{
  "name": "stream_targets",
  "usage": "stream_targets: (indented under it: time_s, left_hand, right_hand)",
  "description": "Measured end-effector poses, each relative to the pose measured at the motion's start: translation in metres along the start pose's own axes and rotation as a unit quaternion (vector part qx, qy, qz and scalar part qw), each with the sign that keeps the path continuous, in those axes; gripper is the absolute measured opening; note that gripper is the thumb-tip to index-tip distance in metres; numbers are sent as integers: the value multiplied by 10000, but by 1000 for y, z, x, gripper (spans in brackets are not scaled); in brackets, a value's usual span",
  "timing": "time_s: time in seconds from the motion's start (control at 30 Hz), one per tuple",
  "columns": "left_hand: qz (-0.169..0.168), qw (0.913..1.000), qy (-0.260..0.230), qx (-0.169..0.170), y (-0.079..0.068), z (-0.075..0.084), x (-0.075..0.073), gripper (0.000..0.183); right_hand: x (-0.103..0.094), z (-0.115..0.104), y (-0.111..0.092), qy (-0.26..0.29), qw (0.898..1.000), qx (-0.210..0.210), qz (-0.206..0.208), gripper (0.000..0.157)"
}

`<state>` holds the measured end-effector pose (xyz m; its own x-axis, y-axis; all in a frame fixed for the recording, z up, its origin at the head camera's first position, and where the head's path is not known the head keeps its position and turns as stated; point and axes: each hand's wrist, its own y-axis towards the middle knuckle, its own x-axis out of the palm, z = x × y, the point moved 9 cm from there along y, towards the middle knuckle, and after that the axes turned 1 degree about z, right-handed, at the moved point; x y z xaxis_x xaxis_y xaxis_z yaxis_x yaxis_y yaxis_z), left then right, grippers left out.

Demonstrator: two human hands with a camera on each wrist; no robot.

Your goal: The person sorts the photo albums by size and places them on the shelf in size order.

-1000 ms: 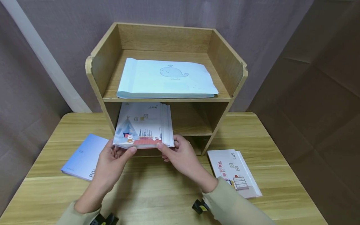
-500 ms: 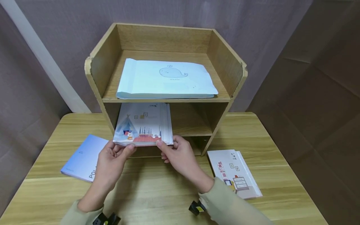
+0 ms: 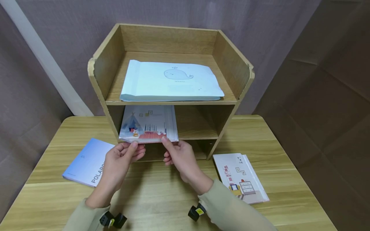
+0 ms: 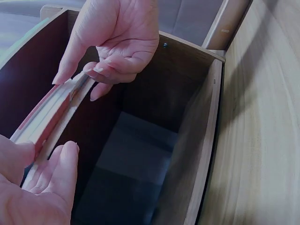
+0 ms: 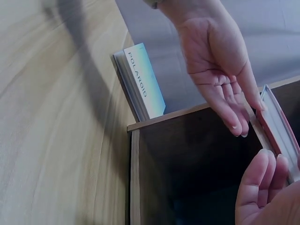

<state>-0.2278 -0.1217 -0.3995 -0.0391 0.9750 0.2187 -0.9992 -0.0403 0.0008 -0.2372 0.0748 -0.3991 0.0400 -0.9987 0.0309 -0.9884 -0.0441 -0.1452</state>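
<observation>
Table [image 3: 162,202]: pale wood, streaked grain, shelf [image 3: 169,40] standing at its back
Room: mauve curtain [image 3: 173,12] behind, brown panel [image 3: 318,96] at the right
Top: whale book [image 3: 173,85] lying flat
Middle: tent book [image 3: 153,120] in the left half, front edge near the shelf's lip
Left hand [image 3: 119,162]: thumb against that edge, fingers mostly straight, wide of the thumb
Right hand [image 3: 182,158]: thumb on the same edge, fingers loosely bent
Sides: blue book [image 3: 86,160] left, drawer book [image 3: 241,176] right

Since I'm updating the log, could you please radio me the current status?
Left hand, right hand: both touching front edge of tent-cover book. Book lies on middle shelf, left side. No obstruction visible; book's far end hidden.
</observation>
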Motion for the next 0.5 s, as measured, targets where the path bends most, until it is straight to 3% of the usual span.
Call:
stream_targets:
  time_s: [0.2, 0.5]
  left_hand:
    - [-11, 9997, -123, -206, 6, -7, 2, 53]
    - [180, 9990, -382, -167, 12, -5, 3, 45]
  right_hand:
    - [2, 3, 5, 217, 9997, 126, -11, 67]
    - [2, 4, 10, 365, 9988, 323, 79, 62]
